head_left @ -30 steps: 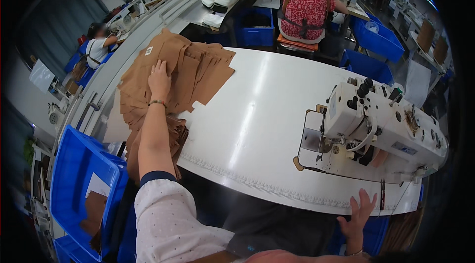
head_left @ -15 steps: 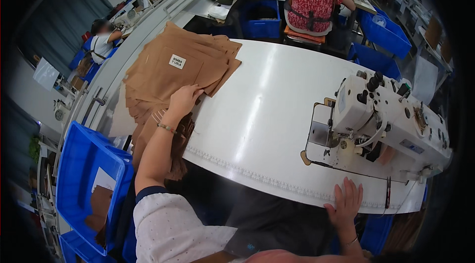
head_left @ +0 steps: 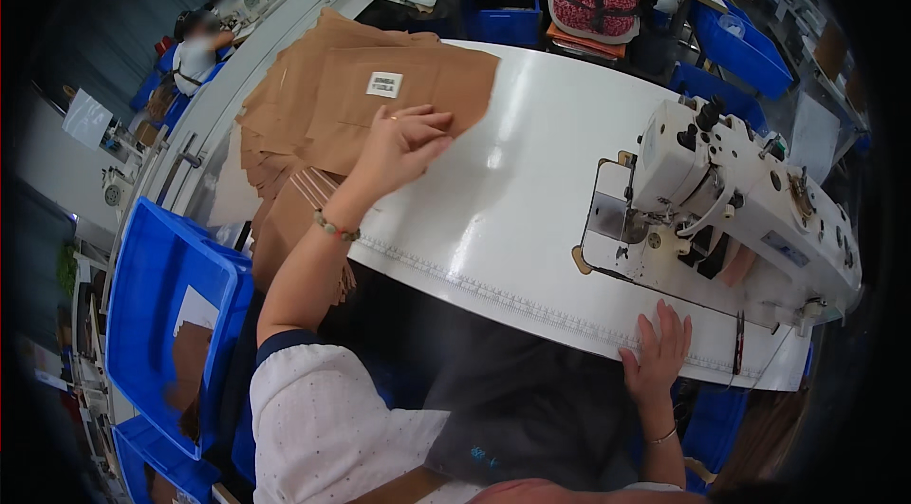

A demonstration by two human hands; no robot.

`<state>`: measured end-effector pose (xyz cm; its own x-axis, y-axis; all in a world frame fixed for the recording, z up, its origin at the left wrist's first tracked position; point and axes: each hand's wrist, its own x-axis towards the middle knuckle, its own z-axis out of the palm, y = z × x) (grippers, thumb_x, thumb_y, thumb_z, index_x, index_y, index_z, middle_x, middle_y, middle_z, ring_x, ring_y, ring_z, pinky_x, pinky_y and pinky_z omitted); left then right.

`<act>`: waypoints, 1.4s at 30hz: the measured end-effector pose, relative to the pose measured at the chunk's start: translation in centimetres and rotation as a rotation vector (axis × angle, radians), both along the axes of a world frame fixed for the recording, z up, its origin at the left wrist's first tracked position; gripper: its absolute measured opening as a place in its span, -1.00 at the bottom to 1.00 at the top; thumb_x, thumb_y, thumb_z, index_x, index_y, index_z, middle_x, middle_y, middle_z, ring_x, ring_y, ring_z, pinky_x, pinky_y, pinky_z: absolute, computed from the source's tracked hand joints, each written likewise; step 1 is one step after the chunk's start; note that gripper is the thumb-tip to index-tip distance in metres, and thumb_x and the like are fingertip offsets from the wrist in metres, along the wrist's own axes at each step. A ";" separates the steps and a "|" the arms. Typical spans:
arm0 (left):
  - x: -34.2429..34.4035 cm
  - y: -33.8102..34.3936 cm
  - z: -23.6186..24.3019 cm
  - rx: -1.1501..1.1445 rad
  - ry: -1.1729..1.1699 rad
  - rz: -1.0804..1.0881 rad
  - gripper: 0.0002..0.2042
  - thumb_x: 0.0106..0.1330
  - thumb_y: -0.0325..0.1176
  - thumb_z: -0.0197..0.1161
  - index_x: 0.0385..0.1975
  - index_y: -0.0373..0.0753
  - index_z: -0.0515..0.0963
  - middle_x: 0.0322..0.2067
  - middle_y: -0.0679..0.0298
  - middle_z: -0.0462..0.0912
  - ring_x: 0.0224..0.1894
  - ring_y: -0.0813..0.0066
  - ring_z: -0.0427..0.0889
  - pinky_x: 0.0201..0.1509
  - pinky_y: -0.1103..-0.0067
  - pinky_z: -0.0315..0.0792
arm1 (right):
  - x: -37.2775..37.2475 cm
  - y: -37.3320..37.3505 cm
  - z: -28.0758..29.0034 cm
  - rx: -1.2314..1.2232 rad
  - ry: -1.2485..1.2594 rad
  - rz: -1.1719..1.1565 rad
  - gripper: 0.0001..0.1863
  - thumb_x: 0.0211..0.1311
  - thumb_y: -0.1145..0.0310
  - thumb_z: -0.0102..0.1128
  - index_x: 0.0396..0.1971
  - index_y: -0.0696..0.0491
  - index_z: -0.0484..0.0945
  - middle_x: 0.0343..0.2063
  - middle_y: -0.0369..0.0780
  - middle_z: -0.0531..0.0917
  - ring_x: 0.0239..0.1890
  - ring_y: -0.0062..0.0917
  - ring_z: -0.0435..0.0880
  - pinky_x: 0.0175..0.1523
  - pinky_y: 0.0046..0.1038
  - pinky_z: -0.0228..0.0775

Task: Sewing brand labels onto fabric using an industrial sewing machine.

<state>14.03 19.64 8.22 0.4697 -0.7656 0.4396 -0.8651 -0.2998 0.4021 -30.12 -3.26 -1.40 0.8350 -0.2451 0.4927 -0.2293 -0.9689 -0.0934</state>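
Landmark: sewing machine [head_left: 735, 196], at the right of the white bench [head_left: 531, 191].
Top brown piece [head_left: 399, 105]: on the stack, far left of the machine; nothing under the needle yet.
Left hand [head_left: 403, 145]: fingers bunched, pinching that piece's near edge.
Right hand [head_left: 657, 357]: spread flat on the bench's front edge, below the machine.
Progress: judged early; pickup begun, sewing still ahead.

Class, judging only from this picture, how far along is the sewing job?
Done: little shows; no fabric lies under the sewing machine. In hand: the left hand grips the top brown fabric piece of the stack. The right hand rests on the table edge. Left: seemingly the whole stack.
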 end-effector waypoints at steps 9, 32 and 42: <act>-14.8 -1.5 -5.3 0.073 0.488 -0.300 -0.61 0.52 -0.10 0.09 0.16 -0.21 0.56 0.29 0.09 0.49 0.48 0.06 0.23 0.51 -0.05 -0.12 | 10.1 5.9 3.3 0.334 0.015 0.391 -0.36 0.17 0.23 0.38 0.23 0.14 0.46 0.33 -0.01 0.40 0.34 -0.11 0.41 0.44 0.04 0.13; 0.1 8.7 0.5 -0.600 0.577 0.067 -0.83 0.44 -0.43 0.22 -0.34 -0.38 0.68 0.23 0.16 0.53 -0.07 0.59 0.58 0.00 0.62 0.45 | 13.3 5.1 1.6 0.283 0.166 0.280 -0.33 0.20 0.02 0.34 0.29 -0.01 0.48 0.37 -0.01 0.36 0.42 -0.09 0.29 0.46 0.07 0.05; -11.9 -12.3 -6.1 0.027 0.176 -0.458 -0.86 0.24 -0.27 0.42 -0.35 -0.16 0.65 -0.38 0.28 0.63 -0.27 0.37 0.56 0.03 0.41 0.33 | 11.6 4.4 1.2 0.310 0.196 0.313 -0.41 0.23 -0.05 0.28 0.16 0.00 0.54 0.20 -0.06 0.45 0.36 -0.13 0.31 0.46 0.13 -0.01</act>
